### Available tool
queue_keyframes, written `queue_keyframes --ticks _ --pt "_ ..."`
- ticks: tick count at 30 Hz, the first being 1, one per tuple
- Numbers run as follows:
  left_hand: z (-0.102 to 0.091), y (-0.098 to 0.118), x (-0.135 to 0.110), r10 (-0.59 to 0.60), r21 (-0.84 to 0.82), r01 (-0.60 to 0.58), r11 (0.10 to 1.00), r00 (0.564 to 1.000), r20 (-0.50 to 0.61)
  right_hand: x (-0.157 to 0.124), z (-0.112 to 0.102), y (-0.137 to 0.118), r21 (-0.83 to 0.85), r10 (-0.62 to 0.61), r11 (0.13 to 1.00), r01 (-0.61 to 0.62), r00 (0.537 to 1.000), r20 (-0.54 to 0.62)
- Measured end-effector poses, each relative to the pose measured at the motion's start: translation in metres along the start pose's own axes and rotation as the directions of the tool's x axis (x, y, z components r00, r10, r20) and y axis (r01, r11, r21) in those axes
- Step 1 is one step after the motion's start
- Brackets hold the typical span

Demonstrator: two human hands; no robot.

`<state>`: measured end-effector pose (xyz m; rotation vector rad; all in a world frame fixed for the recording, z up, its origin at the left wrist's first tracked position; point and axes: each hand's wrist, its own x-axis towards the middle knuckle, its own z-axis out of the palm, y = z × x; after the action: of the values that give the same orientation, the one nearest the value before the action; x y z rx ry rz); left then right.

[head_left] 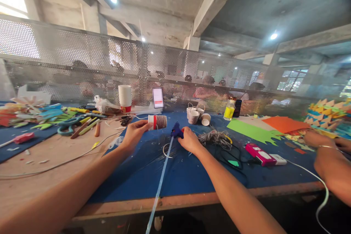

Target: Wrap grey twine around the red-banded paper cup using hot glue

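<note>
My left hand (135, 131) is closed round a paper cup (157, 121) held on its side above the blue mat; the cup is white with a red band and brownish string wound round its end. My right hand (188, 139) grips a blue glue gun (177, 131) whose nozzle points toward the cup. A long clear glue stick (160, 182) runs from the gun's back toward me, past the table's front edge. A loop of string (166, 150) lies on the mat between my hands.
A string tangle (216, 137) and black cable lie right of my hand. Finished cups (195, 115), a yellow bottle (229, 111), a cup stack (125, 98), green and orange paper (255, 128), a pink power strip (260, 153). Scissors and pens clutter the left. Another person's hands (327, 153) work at right.
</note>
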<state>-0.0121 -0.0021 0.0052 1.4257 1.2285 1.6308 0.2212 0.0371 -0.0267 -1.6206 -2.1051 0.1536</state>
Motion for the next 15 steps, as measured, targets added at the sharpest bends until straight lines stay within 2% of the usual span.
queue_keyframes --ticks 3,5,8,10,11,12,15 --pt "-0.001 -0.004 0.001 -0.027 -0.028 0.028 0.999 0.999 0.045 -0.004 0.002 -0.001 -0.016 0.002 1.0 -0.001 0.999 0.054" --pt "-0.001 -0.009 0.003 -0.039 -0.069 0.046 0.997 0.995 0.089 -0.007 0.001 -0.003 -0.044 0.004 0.999 -0.003 0.999 0.043" --pt "-0.001 -0.016 0.005 -0.048 -0.141 0.066 0.988 0.99 0.132 -0.007 -0.004 -0.008 -0.029 -0.033 0.999 0.03 0.993 -0.112" --pt "0.0 -0.018 0.006 -0.053 -0.181 0.08 0.98 0.987 0.152 -0.006 -0.007 -0.014 0.142 -0.075 0.985 0.101 0.981 -0.178" --pt "0.0 -0.018 0.006 -0.056 -0.195 0.087 0.977 0.985 0.162 -0.006 -0.009 -0.018 0.289 -0.094 0.948 0.136 0.984 -0.153" --pt "0.0 -0.019 0.006 -0.059 -0.204 0.095 0.974 0.983 0.175 -0.006 -0.01 -0.022 0.454 -0.112 0.881 0.136 0.991 -0.08" --pt "0.002 -0.019 0.006 -0.055 -0.217 0.1 0.971 0.978 0.204 -0.011 -0.014 -0.034 0.811 -0.188 0.584 -0.043 0.964 0.186"
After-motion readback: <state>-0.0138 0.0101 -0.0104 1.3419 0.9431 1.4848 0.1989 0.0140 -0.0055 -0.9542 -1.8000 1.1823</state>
